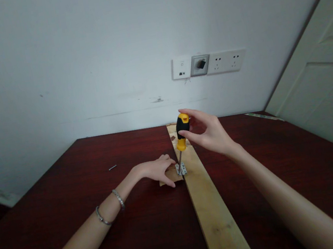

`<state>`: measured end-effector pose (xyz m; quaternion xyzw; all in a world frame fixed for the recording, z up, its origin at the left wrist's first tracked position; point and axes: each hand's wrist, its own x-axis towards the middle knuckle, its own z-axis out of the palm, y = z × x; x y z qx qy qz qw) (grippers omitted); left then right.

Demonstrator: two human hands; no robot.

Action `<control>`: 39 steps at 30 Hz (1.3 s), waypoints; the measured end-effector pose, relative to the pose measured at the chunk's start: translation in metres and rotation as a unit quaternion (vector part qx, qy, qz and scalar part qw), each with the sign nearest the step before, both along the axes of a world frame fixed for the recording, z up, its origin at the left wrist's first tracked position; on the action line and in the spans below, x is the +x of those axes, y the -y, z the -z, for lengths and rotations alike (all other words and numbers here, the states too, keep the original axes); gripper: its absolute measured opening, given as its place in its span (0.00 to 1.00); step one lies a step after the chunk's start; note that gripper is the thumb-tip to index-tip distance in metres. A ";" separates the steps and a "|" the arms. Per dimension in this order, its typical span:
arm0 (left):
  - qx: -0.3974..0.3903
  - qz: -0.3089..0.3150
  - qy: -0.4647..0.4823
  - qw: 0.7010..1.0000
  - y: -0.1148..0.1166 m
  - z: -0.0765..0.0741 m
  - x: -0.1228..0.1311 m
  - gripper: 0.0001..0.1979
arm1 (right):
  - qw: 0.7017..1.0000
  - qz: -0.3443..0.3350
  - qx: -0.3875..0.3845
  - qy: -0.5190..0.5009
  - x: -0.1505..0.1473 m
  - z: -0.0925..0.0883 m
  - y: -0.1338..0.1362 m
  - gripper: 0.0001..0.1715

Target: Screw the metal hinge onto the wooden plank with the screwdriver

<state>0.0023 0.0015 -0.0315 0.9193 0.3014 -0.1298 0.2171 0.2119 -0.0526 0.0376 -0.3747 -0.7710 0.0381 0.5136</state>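
In my right hand [206, 128] is a yellow and black screwdriver [183, 126], its handle between thumb and fingers. The shaft slants down, with the tip at a small silver hinge [181, 169]. That hinge lies across the left edge of a long pale wooden board [211, 202] and a small flat brown piece [164, 182] beside it. My left hand [158, 171] holds the brown piece against the table, thumb on the near side and fingers on the far side. Whether that piece is wood or cardboard, I cannot tell. The screw under the tip is too small to make out.
A dark red table [140, 232] carries everything. A thin metal piece [112, 167] lies at the left, and a flat pale strip [263, 117] at the far right. Behind stands a white wall [93, 60] with a row of sockets [226, 61]; a white door [329, 61] is at the right.
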 end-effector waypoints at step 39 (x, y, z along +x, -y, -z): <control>0.019 0.007 0.064 0.998 -0.004 0.003 -0.003 0.36 | 0.995 -0.062 -0.074 -0.021 0.007 0.003 -0.002 0.35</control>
